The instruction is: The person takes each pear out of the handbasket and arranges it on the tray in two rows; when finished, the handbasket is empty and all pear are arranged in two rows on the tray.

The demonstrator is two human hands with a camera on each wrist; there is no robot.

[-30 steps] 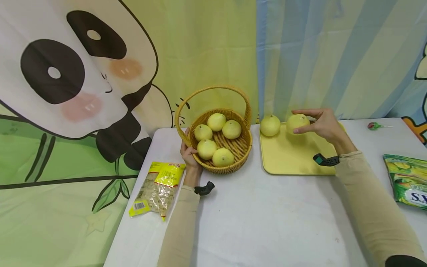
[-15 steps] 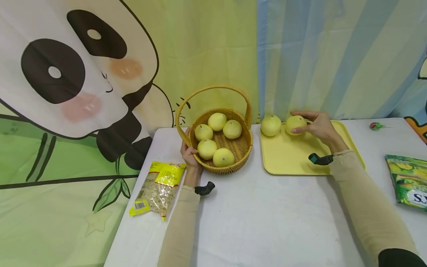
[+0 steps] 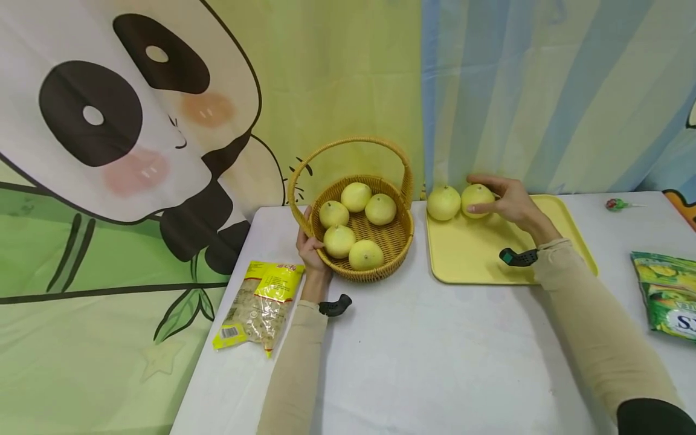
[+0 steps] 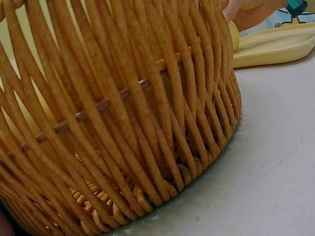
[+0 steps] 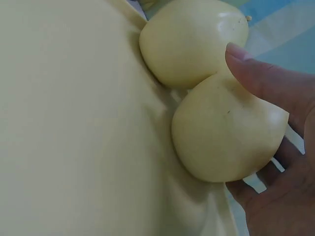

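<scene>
My left hand (image 3: pixel 312 252) grips the left side of a wicker basket (image 3: pixel 405 244) with a tall arched handle. Several round, pale yellow fruits (image 3: pixel 340 241) sit inside it. In the left wrist view, the woven wall of the basket (image 4: pixel 123 108) fills most of the picture. Over the yellow tray (image 3: pixel 473 263), my right hand (image 3: pixel 513 202) holds one pale yellow fruit (image 5: pixel 224 130) between thumb and fingers, low at the tray's back edge. A second fruit (image 3: pixel 443 203) with a short stem rests in the tray's back left corner, right against the held one.
A yellow and clear plastic bag (image 3: pixel 261 308) lies left of the basket. On the right are a green packet (image 3: pixel 666 296) and a small wrapped lollipop (image 3: pixel 617 205). A printed cloth (image 3: pixel 348 72) hangs behind the white table (image 3: pixel 424 356).
My right hand has moved left and slightly down with its fruit, bringing it beside the other fruit on the tray. My left hand and the basket stay in place.
</scene>
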